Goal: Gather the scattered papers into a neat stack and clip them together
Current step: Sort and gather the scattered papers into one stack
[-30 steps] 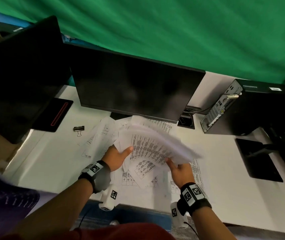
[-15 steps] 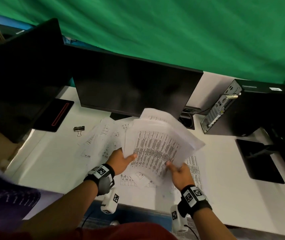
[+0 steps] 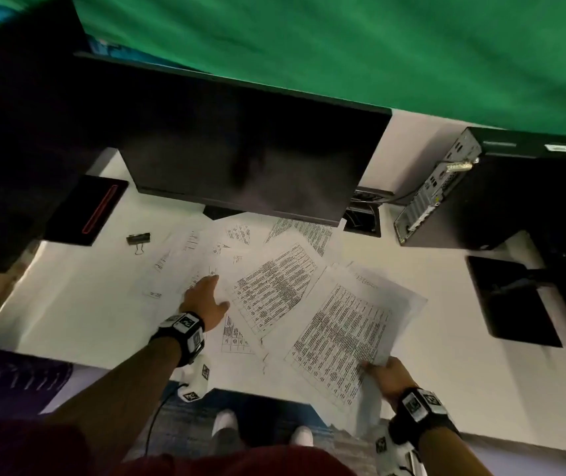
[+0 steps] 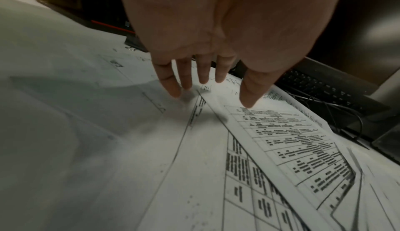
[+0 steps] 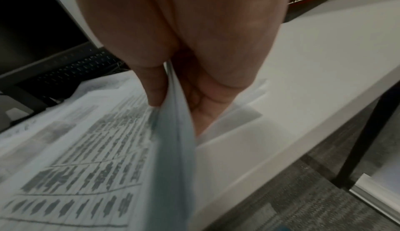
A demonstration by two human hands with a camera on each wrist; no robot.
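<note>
Several printed sheets lie fanned out on the white desk (image 3: pixel 78 304) in front of the monitor. My right hand (image 3: pixel 383 372) pinches the near corner of a gathered bundle of papers (image 3: pixel 346 328), thumb on top and fingers beneath, as the right wrist view shows at the bundle's edge (image 5: pixel 175 114). My left hand (image 3: pixel 206 297) is open, its straight fingers (image 4: pixel 186 80) reaching down to the loose sheets (image 3: pixel 267 286) at the left of the spread (image 4: pixel 216 149). A black binder clip (image 3: pixel 139 240) lies on the desk at the far left, apart from both hands.
A dark monitor (image 3: pixel 250 159) stands right behind the papers. A second screen and its black base (image 3: pixel 85 211) are at the left. A computer tower (image 3: pixel 480 197) and a black pad (image 3: pixel 511 300) sit at the right. The desk's near edge runs just under my wrists.
My left hand let go of the bundle and moved left onto the loose sheets. My right hand carried the bundle down and to the right, near the desk's front edge.
</note>
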